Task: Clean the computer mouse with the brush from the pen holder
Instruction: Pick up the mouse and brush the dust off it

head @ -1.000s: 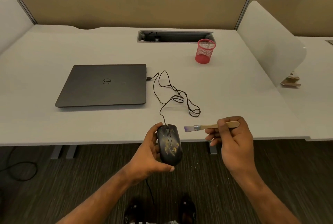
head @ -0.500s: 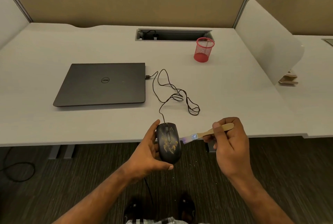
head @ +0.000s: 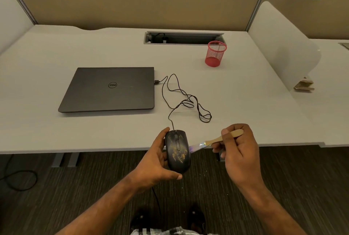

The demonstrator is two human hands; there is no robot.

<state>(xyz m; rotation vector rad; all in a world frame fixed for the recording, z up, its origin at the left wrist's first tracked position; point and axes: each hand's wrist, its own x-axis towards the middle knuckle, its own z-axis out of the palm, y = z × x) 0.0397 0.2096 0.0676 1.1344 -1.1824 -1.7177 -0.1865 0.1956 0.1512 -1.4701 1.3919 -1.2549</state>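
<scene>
**deskjockey:** Head cam shows the left hand (head: 156, 161) wrapped around the black corded computer mouse (head: 177, 151), held off the desk edge. Yellowish grime is all over it.

**mopsy:** So barely started — the right hand (head: 239, 153) pinches the small wooden-handled brush (head: 213, 141), bristles touching the mouse's side, and the red mesh pen holder (head: 215, 53) looks empty.

A: How is my desk (head: 56, 136) lit?
B: Evenly and softly from overhead; colours warm and slightly dim; glare-free surface; a thin shadow under the laptop (head: 111, 89).
A: And sharpness?
B: The brush (head: 213, 141) bristles smear into a bluish-violet blur where I hold them at the mouse (head: 177, 151); my forearms are soft at the bottom edge; wide-angle distortion bows the partition (head: 132, 0) and desk edges outward; the floor is dark.
</scene>
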